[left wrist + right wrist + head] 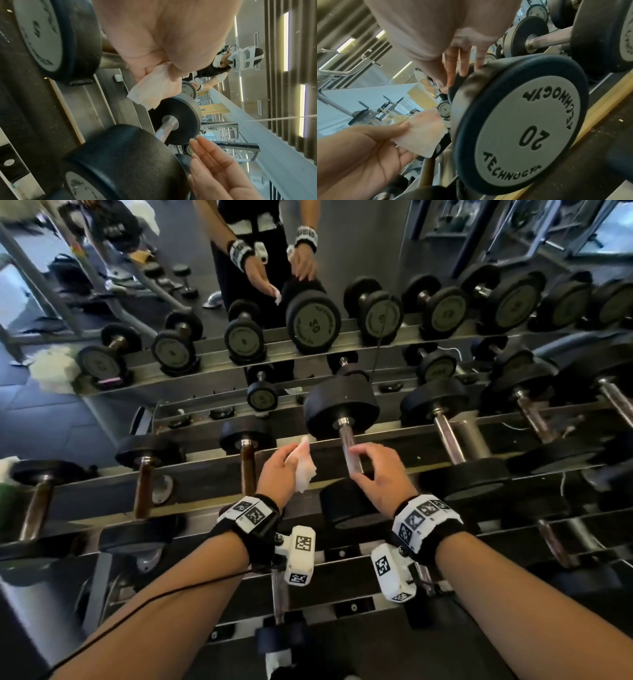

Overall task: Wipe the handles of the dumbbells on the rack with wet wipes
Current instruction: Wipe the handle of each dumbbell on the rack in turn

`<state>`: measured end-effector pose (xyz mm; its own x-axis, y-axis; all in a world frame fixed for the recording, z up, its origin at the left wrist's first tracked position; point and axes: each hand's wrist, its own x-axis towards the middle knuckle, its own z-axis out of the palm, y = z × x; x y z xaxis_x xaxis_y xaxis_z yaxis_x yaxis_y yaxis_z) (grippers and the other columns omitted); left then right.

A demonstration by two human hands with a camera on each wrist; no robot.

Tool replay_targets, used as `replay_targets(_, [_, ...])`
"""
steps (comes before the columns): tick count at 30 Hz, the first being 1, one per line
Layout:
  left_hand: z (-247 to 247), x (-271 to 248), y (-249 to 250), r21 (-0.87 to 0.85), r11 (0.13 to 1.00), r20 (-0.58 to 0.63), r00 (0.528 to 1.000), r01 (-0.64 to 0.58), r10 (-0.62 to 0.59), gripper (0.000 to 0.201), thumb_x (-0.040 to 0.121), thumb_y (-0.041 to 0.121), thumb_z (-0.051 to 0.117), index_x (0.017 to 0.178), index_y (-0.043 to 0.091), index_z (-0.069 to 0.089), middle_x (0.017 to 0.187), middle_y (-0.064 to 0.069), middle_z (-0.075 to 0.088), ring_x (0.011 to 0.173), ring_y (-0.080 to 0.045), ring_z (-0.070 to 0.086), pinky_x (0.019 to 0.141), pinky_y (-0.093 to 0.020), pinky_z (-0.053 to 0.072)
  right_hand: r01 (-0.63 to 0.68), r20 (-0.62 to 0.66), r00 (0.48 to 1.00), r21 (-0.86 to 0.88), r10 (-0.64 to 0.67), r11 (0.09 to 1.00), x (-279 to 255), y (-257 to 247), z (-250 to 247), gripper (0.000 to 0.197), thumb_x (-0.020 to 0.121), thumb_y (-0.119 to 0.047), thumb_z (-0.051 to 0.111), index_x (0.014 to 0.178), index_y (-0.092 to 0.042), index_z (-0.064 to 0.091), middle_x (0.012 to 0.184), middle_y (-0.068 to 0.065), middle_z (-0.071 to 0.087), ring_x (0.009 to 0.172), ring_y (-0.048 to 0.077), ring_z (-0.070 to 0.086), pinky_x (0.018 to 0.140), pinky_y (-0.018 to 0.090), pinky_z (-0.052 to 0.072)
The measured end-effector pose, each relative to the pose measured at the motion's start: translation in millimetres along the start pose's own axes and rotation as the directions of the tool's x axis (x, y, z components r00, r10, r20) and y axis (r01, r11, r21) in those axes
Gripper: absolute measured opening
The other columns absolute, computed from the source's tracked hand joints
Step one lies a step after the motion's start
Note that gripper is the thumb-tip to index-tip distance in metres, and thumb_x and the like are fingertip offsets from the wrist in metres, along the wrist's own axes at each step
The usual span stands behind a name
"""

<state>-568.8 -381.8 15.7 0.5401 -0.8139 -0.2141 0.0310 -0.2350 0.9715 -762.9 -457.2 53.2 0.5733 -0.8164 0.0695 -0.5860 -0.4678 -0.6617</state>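
Note:
The rack (212,474) carries rows of black dumbbells. The 20 dumbbell (522,128) lies in front of me, its chrome handle (346,436) running away from me between two black heads. My left hand (281,467) pinches a crumpled white wet wipe (305,470) just left of that handle, not touching it. The wipe (154,89) hangs from thumb and fingers above the rack rail. My right hand (376,474) hovers over the near part of the handle with its fingers (205,152) straight and relaxed, holding nothing. Whether they touch the bar is unclear.
Lighter dumbbells with brown handles (247,470) lie to the left, heavier chrome-handled ones (448,436) to the right. A lower tier holds more dumbbells (279,594). A mirror behind the rack shows me and the gym floor. A heap of white wipes (54,369) appears at the left.

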Motion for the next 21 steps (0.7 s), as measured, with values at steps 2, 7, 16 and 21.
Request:
replay_targets(2, [11, 10, 3, 0.012, 1.0, 0.032, 0.999, -0.016, 0.015, 0.026, 0.101, 0.022, 0.047, 0.119, 0.03, 0.064, 0.113, -0.002, 0.068, 0.104, -0.02, 0.066, 0.093, -0.041, 0.055, -0.137, -0.09, 0.987, -0.006, 0.136, 0.991, 0, 17, 2, 0.064, 0.079, -0.034, 0.079, 0.135, -0.02, 0.05, 0.134, 0.0, 0.054, 0.129, 0.019, 0.044, 0.109, 0.035, 0.036])
replay_targets(7, [31, 38, 7, 0.089, 0.994, 0.069, 0.996, -0.061, 0.055, 0.026, 0.103, 0.021, 0.043, 0.118, 0.035, 0.06, 0.099, 0.015, 0.064, 0.093, -0.004, 0.063, 0.085, -0.027, 0.053, -0.41, -0.008, 0.908, 0.184, 0.418, 0.893, -4, 42, 9, 0.096, 0.067, -0.059, 0.08, 0.144, -0.021, 0.036, 0.146, 0.004, 0.041, 0.136, 0.023, 0.038, 0.113, 0.043, 0.035])
replay_targets(16, [48, 85, 20, 0.387, 0.882, 0.244, 0.952, -0.27, 0.184, 0.032, 0.104, 0.031, 0.042, 0.127, 0.035, 0.063, 0.103, 0.01, 0.067, 0.088, -0.008, 0.064, 0.073, -0.022, 0.053, -0.444, 0.16, 0.896, 0.355, 0.414, 0.823, 0, 48, 5, 0.081, 0.075, -0.049, 0.079, 0.139, -0.03, 0.033, 0.143, 0.0, 0.042, 0.129, 0.015, 0.039, 0.104, 0.03, 0.033])
replay_targets(21, [54, 91, 7, 0.579, 0.672, 0.496, 0.854, -0.462, 0.16, 0.043, 0.106, 0.019, 0.038, 0.146, 0.031, 0.045, 0.134, -0.002, 0.061, 0.116, -0.019, 0.061, 0.093, -0.015, 0.039, -0.439, 0.168, 0.898, 0.392, 0.406, 0.809, -2, 46, 3, 0.079, 0.075, -0.048, 0.079, 0.138, -0.032, 0.032, 0.135, -0.007, 0.04, 0.126, 0.012, 0.039, 0.102, 0.029, 0.031])
